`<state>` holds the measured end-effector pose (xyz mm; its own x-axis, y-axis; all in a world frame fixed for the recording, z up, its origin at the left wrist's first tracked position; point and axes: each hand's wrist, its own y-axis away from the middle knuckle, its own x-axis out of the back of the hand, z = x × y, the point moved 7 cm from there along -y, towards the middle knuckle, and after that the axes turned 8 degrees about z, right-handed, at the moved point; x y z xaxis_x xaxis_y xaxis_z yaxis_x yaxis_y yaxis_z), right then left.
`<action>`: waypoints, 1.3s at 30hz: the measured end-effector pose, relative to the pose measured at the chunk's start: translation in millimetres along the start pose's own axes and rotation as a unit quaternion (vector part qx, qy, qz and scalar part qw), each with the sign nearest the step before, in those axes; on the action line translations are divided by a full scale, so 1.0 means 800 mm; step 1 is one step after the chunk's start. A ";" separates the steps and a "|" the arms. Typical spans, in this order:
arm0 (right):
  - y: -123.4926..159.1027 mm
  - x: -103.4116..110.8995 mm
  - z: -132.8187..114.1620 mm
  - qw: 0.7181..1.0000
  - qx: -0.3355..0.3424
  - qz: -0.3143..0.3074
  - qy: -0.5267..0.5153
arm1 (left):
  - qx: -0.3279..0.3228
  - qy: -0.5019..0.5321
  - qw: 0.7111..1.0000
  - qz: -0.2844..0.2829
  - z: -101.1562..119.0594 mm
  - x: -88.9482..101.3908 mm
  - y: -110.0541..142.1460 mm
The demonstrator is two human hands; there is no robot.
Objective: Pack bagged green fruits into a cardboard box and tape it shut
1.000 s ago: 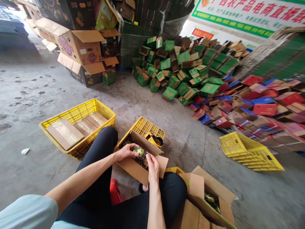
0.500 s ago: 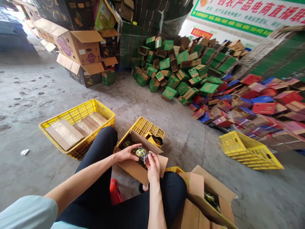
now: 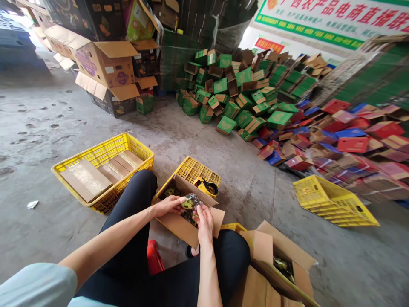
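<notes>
Holding a clear packet [image 3: 191, 201]; banner [image 3: 332, 24] reads "农产品电商直播".

- On the floor [image 3: 252, 187], centre front: small crate [image 3: 196, 168], with the middle carton [image 3: 180, 226] on its near part and a tape dispenser [image 3: 204, 186] at its right corner.
- Above the middle carton: a pack [image 3: 191, 201].
- Left of it: long crate [image 3: 145, 165], three cartons [image 3: 85, 180] inside in a row.
- Near edge, right: another carton [image 3: 263, 245].
- Farther right: side crate [image 3: 332, 207], before heaped boxes [image 3: 243, 106].
- Back left: stacked cartons [image 3: 105, 66].
</notes>
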<state>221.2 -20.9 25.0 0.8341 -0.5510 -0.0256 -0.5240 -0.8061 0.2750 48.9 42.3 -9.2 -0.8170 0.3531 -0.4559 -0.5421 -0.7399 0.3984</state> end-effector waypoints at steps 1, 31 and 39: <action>0.000 -0.001 0.000 1.000 0.000 -0.002 0.003 | 0.000 0.000 1.000 0.007 0.000 0.001 0.000; 0.006 -0.011 -0.002 0.999 0.003 -0.037 -0.028 | -0.101 -0.037 0.994 -0.020 0.023 -0.005 0.005; 0.010 -0.022 -0.007 0.997 0.004 -0.068 -0.045 | -0.077 -0.046 0.996 -0.001 0.012 -0.001 0.002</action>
<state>203.5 -16.4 33.2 0.8789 -0.4535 -0.1476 -0.4093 -0.8761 0.2546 47.0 46.4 -0.9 -0.8346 0.4000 -0.3788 -0.5126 -0.8159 0.2677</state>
